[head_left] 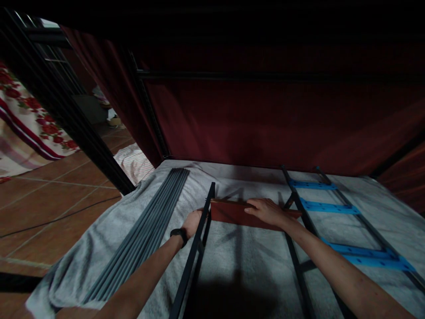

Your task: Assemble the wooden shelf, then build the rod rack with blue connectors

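A: What is the right hand point(265, 212) doing?

B: It grasps the reddish-brown board point(229, 213) from above, its fingers over the top edge.

A: And the left hand point(192, 223)?

B: It is at the left dark frame point(190, 259), level with the board's left end. The frame hides its fingertips, so I cannot tell whether they grip or only press. A black wristband point(180, 234) sits on that wrist.

A: Where exactly is the board?

B: On its long edge, spanning from the left frame across to the right dark frame point(294, 257). The right forearm covers part of it near that end.

A: What lies around?

B: To the left, a row of grey rods point(146, 230), side by side on a pale grey blanket point(247, 248). To the right, dark rails point(365, 223) joined by blue crosspieces point(330, 207).

A: Further out?

B: A dark red curtain point(245, 124) hangs behind; at far left, a flowered cloth point(36, 119) hangs by the tiled floor point(61, 201).
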The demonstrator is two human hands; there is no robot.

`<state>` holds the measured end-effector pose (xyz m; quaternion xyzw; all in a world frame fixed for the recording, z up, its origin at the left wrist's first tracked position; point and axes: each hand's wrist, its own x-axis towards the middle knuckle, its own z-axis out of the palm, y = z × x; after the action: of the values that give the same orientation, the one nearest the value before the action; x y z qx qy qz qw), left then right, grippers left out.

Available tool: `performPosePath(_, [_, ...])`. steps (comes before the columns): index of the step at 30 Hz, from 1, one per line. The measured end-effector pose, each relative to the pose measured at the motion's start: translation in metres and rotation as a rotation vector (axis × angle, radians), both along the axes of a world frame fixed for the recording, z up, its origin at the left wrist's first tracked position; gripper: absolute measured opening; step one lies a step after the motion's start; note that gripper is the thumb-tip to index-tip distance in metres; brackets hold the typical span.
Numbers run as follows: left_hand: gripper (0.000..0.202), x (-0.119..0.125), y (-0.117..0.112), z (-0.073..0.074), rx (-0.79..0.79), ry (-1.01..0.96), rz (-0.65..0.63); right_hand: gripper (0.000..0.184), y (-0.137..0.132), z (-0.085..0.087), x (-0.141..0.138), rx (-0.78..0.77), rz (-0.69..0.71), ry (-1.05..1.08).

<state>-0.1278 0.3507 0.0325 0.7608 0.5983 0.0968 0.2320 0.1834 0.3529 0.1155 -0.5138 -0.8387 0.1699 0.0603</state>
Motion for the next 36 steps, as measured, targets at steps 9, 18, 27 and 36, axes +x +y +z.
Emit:
performPosePath(9, [0.028, 0.003, -0.001, 0.001, 0.034, -0.005, -0.028, 0.027, 0.0, -0.001, 0.0, 0.007, 0.008, -0.009])
performPosePath(18, [0.027, -0.003, 0.003, -0.007, -0.007, -0.048, -0.093, 0.027, 0.0, -0.002, 0.001, 0.011, 0.01, 0.0])
performPosePath(27, [0.032, -0.001, 0.003, -0.005, 0.072, -0.033, -0.118, 0.027, -0.001, -0.002, 0.001, 0.011, 0.0, -0.005])
performPosePath(36, [0.033, -0.007, 0.004, -0.025, 0.041, -0.085, -0.071, 0.028, 0.0, -0.001, 0.001, 0.003, 0.009, 0.001])
